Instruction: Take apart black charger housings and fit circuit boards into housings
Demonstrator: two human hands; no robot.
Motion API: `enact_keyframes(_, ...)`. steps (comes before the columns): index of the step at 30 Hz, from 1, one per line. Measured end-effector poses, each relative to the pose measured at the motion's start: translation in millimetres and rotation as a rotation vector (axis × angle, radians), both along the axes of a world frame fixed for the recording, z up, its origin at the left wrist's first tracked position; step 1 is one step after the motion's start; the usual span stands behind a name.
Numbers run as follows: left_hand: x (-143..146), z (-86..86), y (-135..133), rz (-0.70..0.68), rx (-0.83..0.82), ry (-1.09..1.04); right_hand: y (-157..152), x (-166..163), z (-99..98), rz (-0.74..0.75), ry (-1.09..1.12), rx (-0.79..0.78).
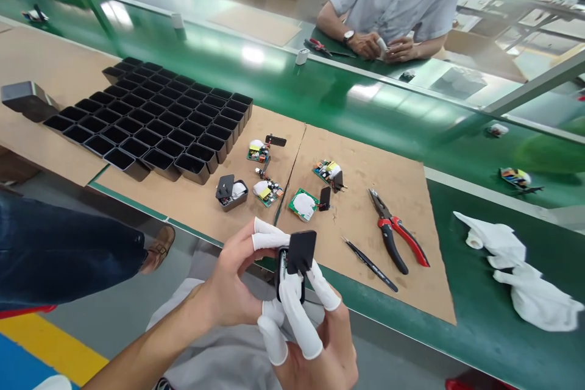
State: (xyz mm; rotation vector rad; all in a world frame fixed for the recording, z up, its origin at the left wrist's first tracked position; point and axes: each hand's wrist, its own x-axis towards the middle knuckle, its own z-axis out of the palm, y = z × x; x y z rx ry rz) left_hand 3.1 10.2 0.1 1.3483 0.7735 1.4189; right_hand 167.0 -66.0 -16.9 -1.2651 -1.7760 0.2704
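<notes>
In white finger cots, my left hand [233,277] is closed around a small black plastic case [280,274] above my lap. My right hand [315,323] is closed on the same piece, its fingers at a flat black cover plate [302,251] that stands up from the case mouth. Something pale shows inside the case, mostly hidden by my fingers. Just beyond lie a filled black case [232,194] with its plate tilted up and several loose circuit boards, among them a green board with a white pad [304,204].
Rows of open black cases [155,113] cover the cardboard [329,280] at left. Pliers [397,228], tweezers [371,263] and white cloth [525,274] lie at right. A green conveyor belt [274,82] runs behind; across it sits a co-worker [402,12]. Another person's leg [68,250] is at left.
</notes>
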Motion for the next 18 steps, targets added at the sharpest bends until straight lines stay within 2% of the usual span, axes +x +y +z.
enact_keyframes(4, 1, -1.4, 3, 0.015, 0.020, 0.054, 10, -2, 3.2, -0.028, -0.117, 0.163)
enact_keyframes(15, 7, -12.8, 12, 0.158, 0.167, 0.207, 25, -1, -2.2, -0.020, -0.032, 0.199)
enact_keyframes(18, 7, -14.5, 15, 0.193, 0.242, 0.284, 25, -3, -7.1, -0.077, -0.004, 0.195)
